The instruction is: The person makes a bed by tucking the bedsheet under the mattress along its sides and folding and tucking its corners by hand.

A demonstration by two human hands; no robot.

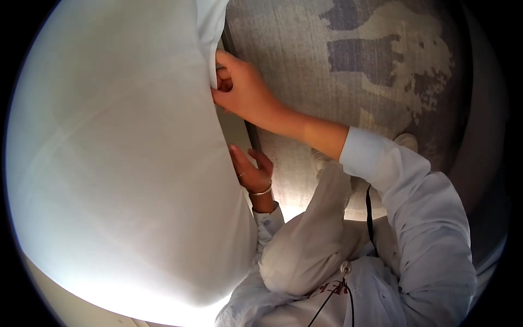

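Note:
A broad white sheet (131,141) covers the bed-like surface on the left, with its edge hanging along the side. My right hand (245,90) is closed at this edge, pinching the cloth between thumb and fingers. Above it the sheet gathers into a loose fold (211,22). Nearer to my body is my left hand (253,171), with a ring and a beaded bracelet. Its fingers lie stretched along the hanging edge, thumb apart, and I see nothing held in it. Part of those fingers is hidden by the sheet's side.
Patterned grey carpet (294,60) spreads to the right of the bed. A dark strip (251,133) runs along the bed's lower side. My bent knee (289,261) is close to the sheet, and a pale shoe (406,143) rests on the carpet. Black cords (369,218) hang from my clothing.

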